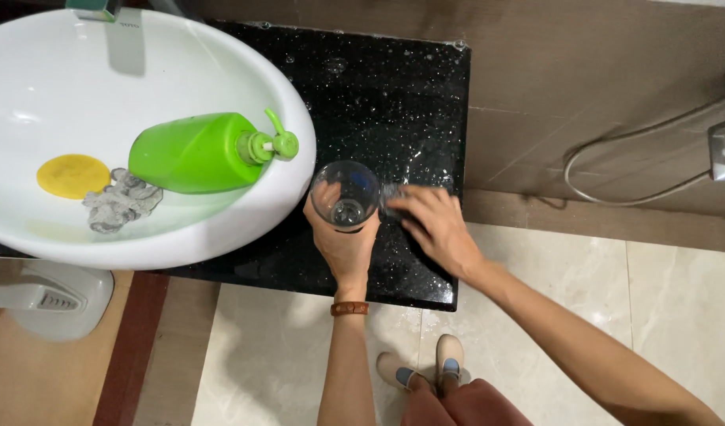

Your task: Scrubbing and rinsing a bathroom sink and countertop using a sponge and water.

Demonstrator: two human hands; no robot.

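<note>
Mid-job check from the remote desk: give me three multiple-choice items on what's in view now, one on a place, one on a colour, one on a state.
1. Where does the pump bottle lie?
A. in the white basin
B. on the floor
C. on the black counter

2. What colour is the round pad in the basin?
A. blue
B. yellow
C. red

3. How is the clear glass held?
A. lying loose on the counter
B. upside down in the basin
C. gripped in the left hand, mouth towards the camera

Answers: 1 A, the green bottle rests on its side inside the bowl. 2 B, the pad beside the grey cloth is yellow. 3 C, left fingers wrap it while the right hand touches its side.
</note>
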